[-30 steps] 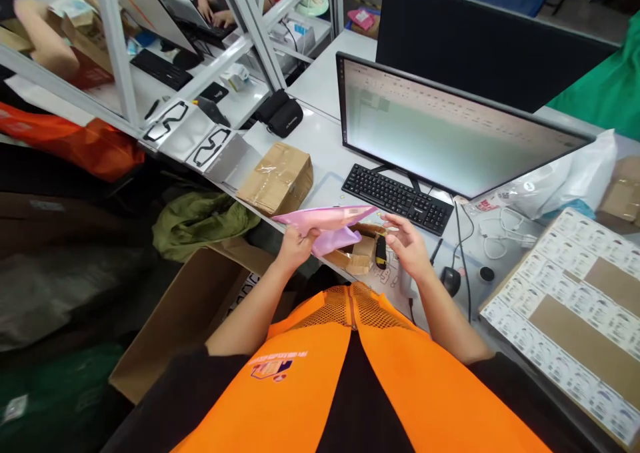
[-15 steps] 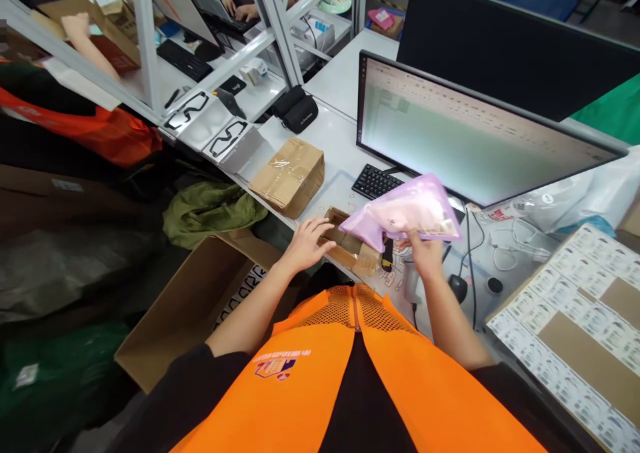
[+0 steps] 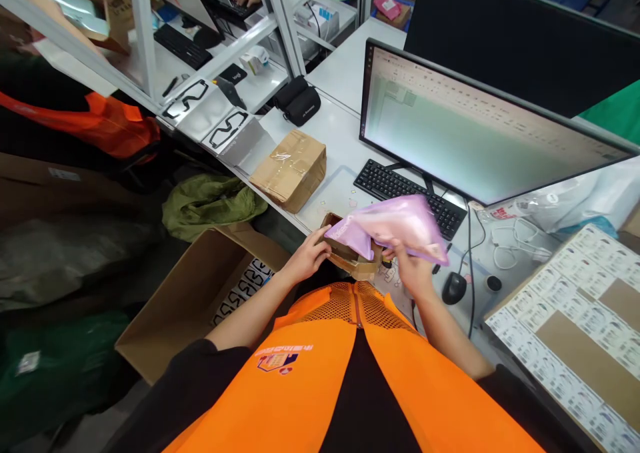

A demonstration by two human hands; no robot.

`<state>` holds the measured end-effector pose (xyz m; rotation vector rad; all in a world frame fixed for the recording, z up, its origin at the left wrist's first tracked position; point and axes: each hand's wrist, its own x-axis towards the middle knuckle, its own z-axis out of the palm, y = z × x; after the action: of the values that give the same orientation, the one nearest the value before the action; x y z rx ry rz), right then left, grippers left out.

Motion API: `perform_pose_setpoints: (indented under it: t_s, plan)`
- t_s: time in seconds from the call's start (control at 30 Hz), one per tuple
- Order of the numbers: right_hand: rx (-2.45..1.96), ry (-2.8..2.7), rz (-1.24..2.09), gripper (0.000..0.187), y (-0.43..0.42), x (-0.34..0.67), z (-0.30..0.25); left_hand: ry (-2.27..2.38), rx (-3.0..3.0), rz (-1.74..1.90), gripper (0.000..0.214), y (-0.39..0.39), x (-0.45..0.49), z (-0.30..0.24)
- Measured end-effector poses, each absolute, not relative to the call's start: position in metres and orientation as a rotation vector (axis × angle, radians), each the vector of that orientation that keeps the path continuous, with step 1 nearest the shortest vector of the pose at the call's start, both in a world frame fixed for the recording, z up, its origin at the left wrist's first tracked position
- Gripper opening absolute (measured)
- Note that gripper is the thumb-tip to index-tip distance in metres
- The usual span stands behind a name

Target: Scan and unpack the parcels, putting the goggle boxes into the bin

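Observation:
My right hand [image 3: 411,266] grips a soft pink plastic pouch [image 3: 393,225] and holds it low over a small open cardboard box [image 3: 350,256] at the desk's near edge. My left hand [image 3: 313,253] has its fingers curled round the left side of that small box. The pouch hides most of the box's inside and part of my right fingers. A black keyboard [image 3: 400,187] lies just behind the pouch, under a lit monitor [image 3: 480,129].
A taped brown parcel [image 3: 290,167] lies to the left on the desk. A black mouse [image 3: 454,287] and cables sit right of my hands, label sheets [image 3: 575,299] further right. A large open carton [image 3: 195,293] stands on the floor at left. Another person types at a far desk.
The pouch passed from my left hand to my right, then came down over the small box. My left hand moved to the box and closed on its side.

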<state>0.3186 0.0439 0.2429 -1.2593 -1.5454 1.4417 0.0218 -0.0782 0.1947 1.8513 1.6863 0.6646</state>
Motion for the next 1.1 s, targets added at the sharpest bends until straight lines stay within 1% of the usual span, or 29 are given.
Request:
perform_pose_setpoints:
  t_s: [0.1, 0.17, 0.3, 0.4, 0.63, 0.73, 0.8, 0.9, 0.97, 1.0, 1.03, 1.07, 1.1]
  plan:
    - [-1.124, -1.793, 1.376, 0.036, 0.038, 0.306, 0.222, 1.649, 1.852, 0.714, 0.017, -0.079, 0.027, 0.197]
    - [-1.138, -1.811, 1.41, 0.037, 0.042, 0.299, 0.2, 1.637, 1.841, 0.721, 0.019, -0.081, 0.031, 0.199]
    - [-1.455, -1.391, 1.683, 0.049, 0.062, 0.292, 0.158, 1.609, 1.798, 0.723, 0.022, -0.087, 0.037, 0.2]
    - [-1.531, -1.213, 1.773, 0.055, 0.073, 0.291, 0.145, 1.586, 1.764, 0.731, 0.023, -0.091, 0.039, 0.198]
    - [-1.448, -1.345, 1.831, 0.06, 0.073, 0.295, 0.153, 1.608, 1.715, 0.691, 0.021, -0.088, 0.032, 0.2]
    - [-1.402, -1.469, 1.789, 0.061, 0.074, 0.299, 0.163, 1.627, 1.71, 0.694, 0.024, -0.079, 0.03, 0.206]
    - [-1.359, -1.565, 1.72, 0.059, 0.074, 0.3, 0.173, 1.653, 1.692, 0.699, 0.031, -0.072, 0.031, 0.208]
    - [-1.259, -1.751, 1.623, 0.052, 0.073, 0.299, 0.187, 1.775, 1.604, 0.699, 0.057, -0.061, 0.033, 0.209]
    - [-1.159, -1.89, 1.578, 0.044, 0.072, 0.296, 0.195, 1.873, 1.554, 0.72, 0.076, -0.052, 0.032, 0.208]
    - [-1.092, -1.958, 1.562, 0.039, 0.07, 0.293, 0.198, 1.899, 1.552, 0.738, 0.082, -0.048, 0.03, 0.208]
    - [-1.019, -2.023, 1.548, 0.035, 0.068, 0.29, 0.2, 1.895, 1.569, 0.75, 0.083, -0.044, 0.028, 0.207]
    - [-0.951, -2.083, 1.534, 0.031, 0.065, 0.287, 0.202, 1.857, 1.603, 0.75, 0.079, -0.041, 0.026, 0.207]
    - [-0.893, -2.138, 1.525, 0.03, 0.062, 0.284, 0.204, 1.795, 1.644, 0.735, 0.069, -0.038, 0.023, 0.206]
